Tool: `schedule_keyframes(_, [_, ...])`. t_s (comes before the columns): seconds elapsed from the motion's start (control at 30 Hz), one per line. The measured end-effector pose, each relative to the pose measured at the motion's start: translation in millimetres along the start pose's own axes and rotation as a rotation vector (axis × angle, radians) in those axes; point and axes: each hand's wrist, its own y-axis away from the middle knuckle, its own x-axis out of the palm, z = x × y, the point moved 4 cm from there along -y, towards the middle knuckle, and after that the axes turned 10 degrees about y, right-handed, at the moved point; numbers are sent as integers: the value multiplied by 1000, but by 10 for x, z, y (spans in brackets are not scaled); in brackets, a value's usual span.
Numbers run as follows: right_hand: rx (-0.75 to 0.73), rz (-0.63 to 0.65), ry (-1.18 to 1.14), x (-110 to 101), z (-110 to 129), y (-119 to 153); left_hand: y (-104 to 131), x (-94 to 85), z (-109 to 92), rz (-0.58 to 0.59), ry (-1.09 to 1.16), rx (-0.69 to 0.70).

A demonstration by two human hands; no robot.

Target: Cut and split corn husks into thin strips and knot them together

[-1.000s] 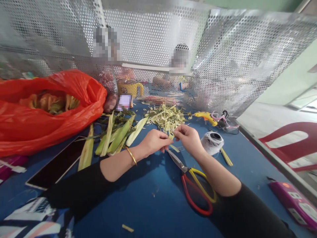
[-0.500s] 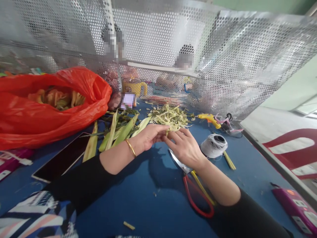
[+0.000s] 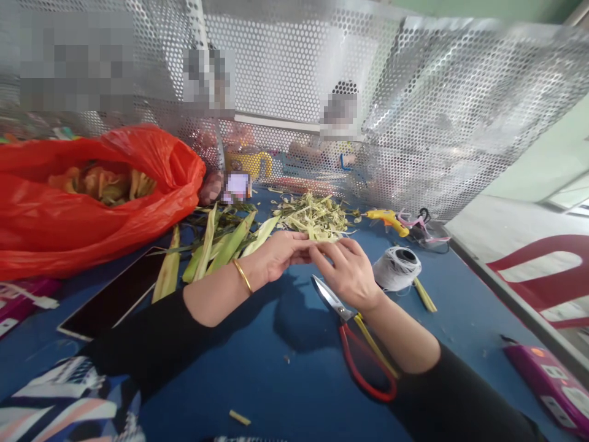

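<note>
The hands [image 3: 348, 272] have drawn closer together, the right now back-upward.

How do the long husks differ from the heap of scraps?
The husks are long and broad; the scraps are shorter and thinner. The husks are distinct pieces; the scraps form a tangled heap. The husks lie to the left, the scraps beyond the right hand. Both look yellowish green and rest on the table.

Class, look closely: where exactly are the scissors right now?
In the head view, the scissors lie on the blue table, right of centre, just below the right hand in the picture and partly hidden by the right forearm.
</note>
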Motion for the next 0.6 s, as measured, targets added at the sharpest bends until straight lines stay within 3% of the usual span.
schedule_keyframes(0.13, [-84, -34, 35, -36, 9, 14, 15, 35, 87, -11, 43, -62])
schedule_keyframes(0.43, [-234, -164, 46, -230, 198, -48, -12, -38, 2, -96, -42, 75])
schedule_keyframes(0.53, [-97, -156, -115, -217, 103, -64, -20, -55, -25, -101, -60, 91])
schedule_keyframes(0.6, [150, -132, -188, -162, -59, -61, -21, -62, -73, -95, -73, 94])
